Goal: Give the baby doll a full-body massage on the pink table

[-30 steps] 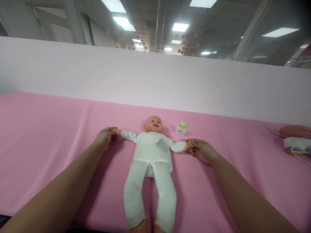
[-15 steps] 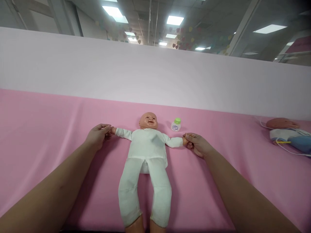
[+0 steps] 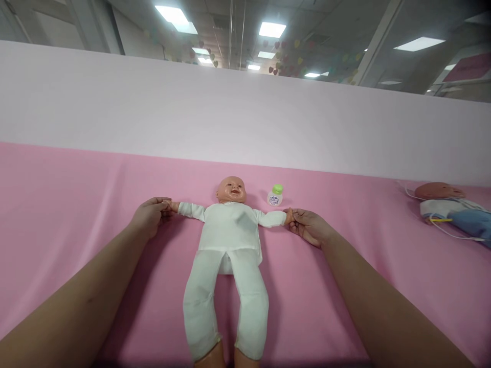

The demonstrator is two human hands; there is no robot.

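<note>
A baby doll (image 3: 230, 227) in a white cloth top and trousers lies on its back, arms stretched out to both sides. My left hand (image 3: 150, 214) is closed on the doll's hand at the left, fingers and thumb pinching it. At the other side my right hand (image 3: 309, 225) grips the doll's other hand between thumb and fingers. Just beyond that arm stands a small clear bottle (image 3: 275, 196) with a green cap and a printed label, touched by neither hand. The doll's feet are cut off at the bottom of the view.
Pink cloth (image 3: 76, 204) covers the table, with a white wall panel (image 3: 192, 112) along its back. Far right lies a second doll (image 3: 441, 191) in white and blue, with thin white tubing and a yellow piece on it. Windows rise above the panel.
Both hands keep their hold on the doll's hands, and its arms stay spread. The right-side doll hand tilts slightly more upward. The whole view has shifted a little.
</note>
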